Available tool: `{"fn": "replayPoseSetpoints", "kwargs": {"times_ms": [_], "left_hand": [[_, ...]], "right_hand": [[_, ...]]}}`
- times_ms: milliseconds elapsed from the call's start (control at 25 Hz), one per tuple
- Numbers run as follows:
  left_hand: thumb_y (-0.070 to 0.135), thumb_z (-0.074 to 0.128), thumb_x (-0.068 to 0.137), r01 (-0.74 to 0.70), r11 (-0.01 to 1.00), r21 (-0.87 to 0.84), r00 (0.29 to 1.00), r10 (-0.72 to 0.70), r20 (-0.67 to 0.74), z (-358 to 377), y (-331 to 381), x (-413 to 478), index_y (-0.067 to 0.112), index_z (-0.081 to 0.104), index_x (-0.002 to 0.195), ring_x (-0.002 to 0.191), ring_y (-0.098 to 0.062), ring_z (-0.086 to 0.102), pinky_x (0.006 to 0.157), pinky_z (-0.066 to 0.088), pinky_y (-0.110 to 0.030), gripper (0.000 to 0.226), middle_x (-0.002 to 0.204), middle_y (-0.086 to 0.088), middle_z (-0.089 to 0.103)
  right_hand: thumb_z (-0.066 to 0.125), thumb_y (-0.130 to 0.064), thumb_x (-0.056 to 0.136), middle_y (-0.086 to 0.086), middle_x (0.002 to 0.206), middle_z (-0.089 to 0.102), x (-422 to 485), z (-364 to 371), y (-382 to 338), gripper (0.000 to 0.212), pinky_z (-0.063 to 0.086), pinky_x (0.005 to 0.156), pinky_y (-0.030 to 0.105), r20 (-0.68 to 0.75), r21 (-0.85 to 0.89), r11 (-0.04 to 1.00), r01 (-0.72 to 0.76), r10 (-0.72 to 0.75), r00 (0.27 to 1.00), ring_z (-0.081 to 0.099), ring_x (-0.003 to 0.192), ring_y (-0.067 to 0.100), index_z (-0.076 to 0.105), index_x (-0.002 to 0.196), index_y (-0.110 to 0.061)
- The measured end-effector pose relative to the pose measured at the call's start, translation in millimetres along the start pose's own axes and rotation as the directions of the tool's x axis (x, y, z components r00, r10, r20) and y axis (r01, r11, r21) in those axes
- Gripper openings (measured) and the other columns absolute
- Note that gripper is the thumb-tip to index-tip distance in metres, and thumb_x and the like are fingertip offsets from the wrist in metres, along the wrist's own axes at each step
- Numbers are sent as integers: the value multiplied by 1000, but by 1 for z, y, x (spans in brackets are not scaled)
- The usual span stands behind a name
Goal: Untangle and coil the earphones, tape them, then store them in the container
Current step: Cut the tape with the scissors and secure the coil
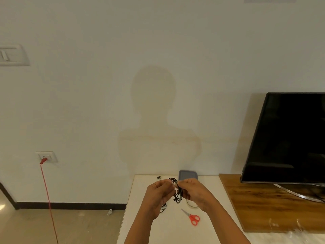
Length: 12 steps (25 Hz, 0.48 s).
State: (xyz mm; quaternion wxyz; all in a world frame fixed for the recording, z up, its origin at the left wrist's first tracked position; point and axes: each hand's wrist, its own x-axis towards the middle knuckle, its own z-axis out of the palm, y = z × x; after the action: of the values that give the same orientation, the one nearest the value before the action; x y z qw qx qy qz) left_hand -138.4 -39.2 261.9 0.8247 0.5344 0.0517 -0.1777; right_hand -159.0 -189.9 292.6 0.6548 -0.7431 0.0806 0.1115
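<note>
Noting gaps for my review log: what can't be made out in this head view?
Head view:
The earphones: coil partly covered by fingers of the left hand and right hand; any tape on it too small to tell.
The tape roll: mostly behind the right hand.
The container: inside not visible; near edge behind the right hand.

Both arms are bare: the left forearm (139,229) and right forearm (225,226) show uncovered skin from the frame's lower edge up to the wrists. The left grip (159,194) and right grip (194,191) are bare hands with slender fingers. Knuckles ridge the right grip's back. Nails and finer marks are too small to tell.
</note>
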Motion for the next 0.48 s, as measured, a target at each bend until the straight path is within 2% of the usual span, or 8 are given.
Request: {"fn": "replayPoseSetpoints", "kwargs": {"times_ms": [120,240,360,480], "left_hand": [[-3,72,78,1,1000,21,1000,-1,-6,1,0,0,-2,60,80,81,-25,72,73,57,-26,12,88,-21,69],[-9,70,77,40,999,1,999,-40,-13,-1,1,0,4,52,73,85,-32,72,73,60,-29,23,92,-27,66],[-14,67,78,75,997,-34,997,-75,-3,-2,0,1,4,50,76,85,-37,71,70,61,-31,25,90,-27,67],[-18,64,78,146,976,-161,987,-154,-41,-2,-4,6,2,48,89,89,-39,67,59,60,-29,28,90,-27,67]], "right_hand": [[54,-19,93,1,60,52,2,0,2,29,42,61,19,-19,-59,998,12,-13,1000,43,55,10,61,64,-15],[55,-15,92,-6,56,59,0,0,4,26,39,51,11,-55,-131,990,58,-66,996,49,48,2,65,68,-13],[59,-17,89,-7,61,69,-1,0,7,19,45,53,13,-97,-242,963,117,-144,985,57,53,0,70,74,-11],[61,-19,86,-3,62,72,3,5,13,17,46,54,20,-167,-312,938,151,-210,963,58,51,3,71,73,-14]]}}
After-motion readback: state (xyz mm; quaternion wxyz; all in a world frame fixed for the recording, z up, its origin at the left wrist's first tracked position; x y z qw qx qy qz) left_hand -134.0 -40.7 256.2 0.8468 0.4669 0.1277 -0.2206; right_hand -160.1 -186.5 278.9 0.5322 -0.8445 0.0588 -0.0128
